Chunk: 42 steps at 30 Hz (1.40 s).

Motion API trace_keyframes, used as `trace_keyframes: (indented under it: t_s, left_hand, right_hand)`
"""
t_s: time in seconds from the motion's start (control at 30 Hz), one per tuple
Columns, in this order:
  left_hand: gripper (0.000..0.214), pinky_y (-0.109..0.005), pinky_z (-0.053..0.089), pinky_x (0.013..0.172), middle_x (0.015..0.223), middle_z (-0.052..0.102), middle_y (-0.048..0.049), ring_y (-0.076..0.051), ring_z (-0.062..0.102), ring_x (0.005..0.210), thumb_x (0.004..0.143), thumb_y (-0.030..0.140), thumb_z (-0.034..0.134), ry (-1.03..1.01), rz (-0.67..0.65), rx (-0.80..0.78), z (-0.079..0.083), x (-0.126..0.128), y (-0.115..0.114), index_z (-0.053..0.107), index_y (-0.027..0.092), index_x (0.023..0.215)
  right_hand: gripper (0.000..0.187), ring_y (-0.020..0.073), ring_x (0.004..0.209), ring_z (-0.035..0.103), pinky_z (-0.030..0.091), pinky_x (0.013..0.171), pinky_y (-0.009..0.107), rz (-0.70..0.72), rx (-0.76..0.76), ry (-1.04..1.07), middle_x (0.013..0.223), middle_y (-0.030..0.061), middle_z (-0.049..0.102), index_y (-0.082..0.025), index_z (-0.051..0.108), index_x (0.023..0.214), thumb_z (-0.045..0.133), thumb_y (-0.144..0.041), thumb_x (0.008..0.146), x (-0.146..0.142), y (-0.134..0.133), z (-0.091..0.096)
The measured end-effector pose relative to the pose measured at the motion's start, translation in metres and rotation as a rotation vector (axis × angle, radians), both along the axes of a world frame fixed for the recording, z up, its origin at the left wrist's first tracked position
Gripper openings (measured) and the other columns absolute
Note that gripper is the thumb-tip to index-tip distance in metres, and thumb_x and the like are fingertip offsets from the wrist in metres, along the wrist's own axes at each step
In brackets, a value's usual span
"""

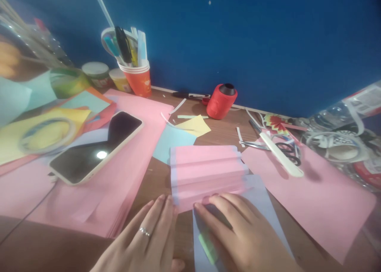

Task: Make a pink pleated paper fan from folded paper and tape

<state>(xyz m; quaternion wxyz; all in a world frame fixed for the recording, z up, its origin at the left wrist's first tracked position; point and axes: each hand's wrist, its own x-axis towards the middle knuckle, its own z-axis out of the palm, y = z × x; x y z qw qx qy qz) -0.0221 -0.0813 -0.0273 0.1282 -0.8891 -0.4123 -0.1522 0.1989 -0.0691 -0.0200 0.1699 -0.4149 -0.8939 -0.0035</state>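
Observation:
A pink sheet (205, 165) with lavender edges lies in front of me, folded into several accordion pleats. My left hand (149, 228) rests flat with outstretched fingers, a ring on one of them, its fingertips at the sheet's lower left corner. With fingers spread, my right hand (241, 228) presses down on the lower edge of the pleated sheet. Below that palm is a lavender sheet (262, 188), partly covered by the hand. A small light green piece (207, 248) shows beside the right hand; its kind is unclear.
To the left a phone (125, 133) lies on stacked pink paper (119, 200), near a tape roll (49, 135). Behind stand a cup of pens (138, 79) and a red container (222, 101). Scissors (285, 153) and a white-handled knife (281, 155) lie right, before plastic packaging (333, 117).

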Motion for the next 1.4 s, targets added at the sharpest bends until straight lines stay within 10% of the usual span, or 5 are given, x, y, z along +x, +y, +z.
trace_keyframes:
  t_s: [0.6, 0.9, 1.4]
  left_hand:
    - [0.032, -0.031, 0.022, 0.106, 0.113, 0.061, -0.0072, -0.018, 0.052, 0.109, 0.087, 0.028, 0.038, -0.022, -0.062, -0.056, 0.002, 0.007, 0.004, 0.057, 0.015, 0.11]
    - [0.03, -0.033, 0.027, 0.106, 0.111, 0.062, -0.0085, -0.02, 0.052, 0.109, 0.085, 0.025, 0.042, -0.072, -0.117, -0.046, 0.002, 0.007, 0.006, 0.06, 0.013, 0.105]
    - [0.034, -0.035, 0.014, 0.11, 0.111, 0.062, -0.0036, -0.018, 0.052, 0.107, 0.084, 0.035, 0.044, 0.024, -0.18, -0.017, -0.004, 0.005, 0.013, 0.056, 0.019, 0.111]
  right_hand:
    - [0.033, 0.0231, 0.098, 0.052, 0.038, 0.09, 0.042, -0.022, -0.035, 0.064, 0.103, 0.0083, 0.062, -0.019, 0.057, 0.114, 0.048, -0.02, 0.083, 0.001, 0.003, -0.002]
    - [0.023, 0.0153, 0.066, 0.053, 0.037, 0.063, 0.03, -0.228, -0.234, 0.2, 0.065, 0.0005, 0.058, -0.019, 0.056, 0.066, 0.046, -0.021, 0.086, 0.012, 0.022, 0.013]
    - [0.023, 0.0129, 0.063, 0.053, 0.04, 0.06, 0.026, -0.294, -0.386, 0.166, 0.06, -0.0039, 0.055, -0.02, 0.046, 0.056, 0.057, -0.016, 0.076, 0.015, 0.027, 0.018]
